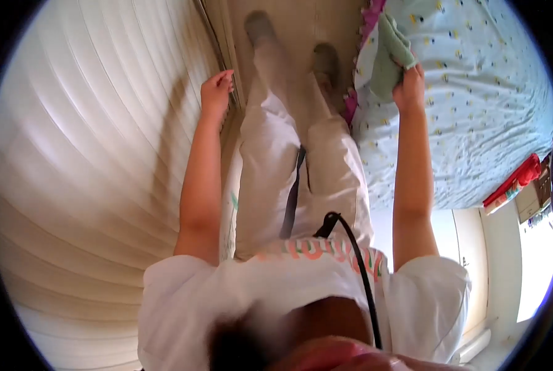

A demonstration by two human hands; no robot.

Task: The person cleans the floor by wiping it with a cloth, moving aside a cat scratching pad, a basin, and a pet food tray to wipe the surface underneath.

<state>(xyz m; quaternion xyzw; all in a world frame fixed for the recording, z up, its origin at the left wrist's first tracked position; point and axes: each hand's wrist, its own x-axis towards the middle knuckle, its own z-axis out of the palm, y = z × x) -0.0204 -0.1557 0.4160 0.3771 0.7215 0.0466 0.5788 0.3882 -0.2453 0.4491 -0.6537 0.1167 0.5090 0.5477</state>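
Note:
My right hand (410,88) is closed around a soft, pale green cloth (387,65), which hangs folded beyond the fingers. The cloth is over the near edge of a bed with a light blue patterned sheet (468,105). On the other side, my left hand (216,94) is raised beside the white ribbed panel (97,154), its fingers curled in. Nothing shows in that hand.
My legs in light trousers (270,167) stand on a pale floor between the panel and the bed. Purple trim (350,106) runs along the bed's edge. A red item (514,179) lies at the bed's far right corner. A black cable (361,266) hangs over my shirt.

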